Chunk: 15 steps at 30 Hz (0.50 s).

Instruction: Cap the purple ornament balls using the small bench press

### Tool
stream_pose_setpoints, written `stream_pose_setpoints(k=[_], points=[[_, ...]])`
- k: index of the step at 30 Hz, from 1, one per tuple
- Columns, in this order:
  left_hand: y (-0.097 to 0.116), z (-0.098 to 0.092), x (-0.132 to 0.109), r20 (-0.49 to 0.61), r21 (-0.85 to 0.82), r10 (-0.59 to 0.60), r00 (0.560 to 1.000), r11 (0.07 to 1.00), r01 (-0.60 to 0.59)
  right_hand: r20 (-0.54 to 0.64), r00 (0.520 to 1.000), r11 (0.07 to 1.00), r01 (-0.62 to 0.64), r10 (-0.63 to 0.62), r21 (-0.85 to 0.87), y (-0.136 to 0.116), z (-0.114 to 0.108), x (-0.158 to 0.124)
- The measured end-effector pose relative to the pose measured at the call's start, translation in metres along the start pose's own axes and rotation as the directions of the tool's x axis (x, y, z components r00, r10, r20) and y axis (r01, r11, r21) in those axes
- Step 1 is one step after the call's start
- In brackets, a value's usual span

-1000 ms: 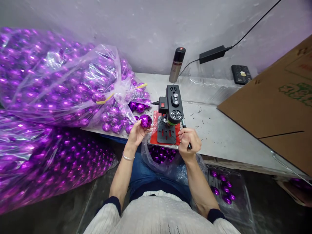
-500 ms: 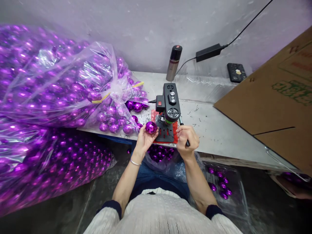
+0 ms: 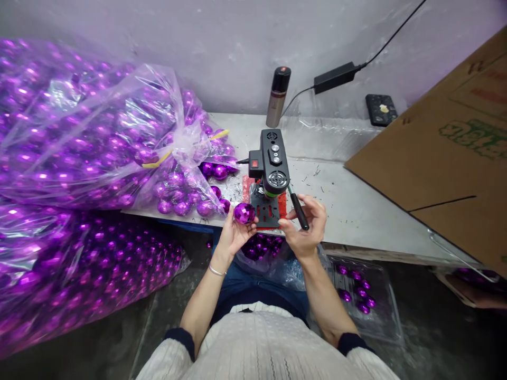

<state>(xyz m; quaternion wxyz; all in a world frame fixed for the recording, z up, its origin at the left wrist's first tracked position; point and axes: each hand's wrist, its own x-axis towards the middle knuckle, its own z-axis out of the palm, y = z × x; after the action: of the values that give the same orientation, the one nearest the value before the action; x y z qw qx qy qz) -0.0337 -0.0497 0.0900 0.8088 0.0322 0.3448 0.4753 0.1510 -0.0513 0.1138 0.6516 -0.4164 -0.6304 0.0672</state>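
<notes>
A shiny purple mirror-faceted ball (image 3: pixel 244 213) rests in the fingers of my left hand (image 3: pixel 233 237), just left of a small black bench drill press (image 3: pixel 273 163). My right hand (image 3: pixel 304 227) is open beside the press's black lever handle (image 3: pixel 299 212), fingers parted around it and no longer wrapped on it. The press has a slotted black base plate (image 3: pixel 264 212) lying on a red sheet (image 3: pixel 282 203). Whether any fingertip of my right hand touches the handle is hard to make out.
Big clear bags (image 3: pixel 87 137) of purple balls fill the left. Loose balls (image 3: pixel 204 207) lie near the tied neck. A spray can (image 3: pixel 278 97), power adapter (image 3: pixel 335 77) and black phone-like item (image 3: pixel 381 110) stand behind. A cardboard box (image 3: pixel 443 158) blocks the right; a clear tray (image 3: pixel 390 301) sits below.
My right hand has loosened from the lever handle and its fingers have spread. My left hand, still holding the ball, has shifted slightly down, away from the press.
</notes>
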Motion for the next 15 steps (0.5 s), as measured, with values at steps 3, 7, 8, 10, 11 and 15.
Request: stream_pose_setpoints(k=[3,7,8,10,11,15], points=[[-0.021,-0.009,-0.009,0.042,0.135,-0.056,0.998,0.990,0.050,0.027,0.968,0.969,-0.247,0.248,-0.029,-0.003,-0.011,-0.038],[-0.069,-0.018,-0.016,0.114,0.380,-0.214,0.970,0.912,0.156,0.331,0.889,0.948,-0.309,0.316,-0.076,-0.013,-0.036,-0.103],[-0.081,-0.019,-0.018,0.127,0.441,-0.262,0.957,0.879,0.182,0.346,0.869,0.935,-0.343,0.354,-0.096,-0.014,-0.044,-0.120],[-0.101,-0.021,-0.022,0.133,0.557,-0.332,0.934,0.804,0.206,0.260,0.846,0.885,-0.446,0.465,-0.130,-0.012,-0.063,-0.149],[-0.108,-0.022,-0.023,0.127,0.608,-0.354,0.927,0.766,0.209,0.164,0.834,0.850,-0.509,0.526,-0.136,-0.006,-0.074,-0.163],[-0.108,-0.026,-0.027,0.047,0.719,-0.350,0.936,0.662,0.211,-0.455,0.415,0.489,-0.870,0.788,0.054,0.043,-0.128,-0.209]])
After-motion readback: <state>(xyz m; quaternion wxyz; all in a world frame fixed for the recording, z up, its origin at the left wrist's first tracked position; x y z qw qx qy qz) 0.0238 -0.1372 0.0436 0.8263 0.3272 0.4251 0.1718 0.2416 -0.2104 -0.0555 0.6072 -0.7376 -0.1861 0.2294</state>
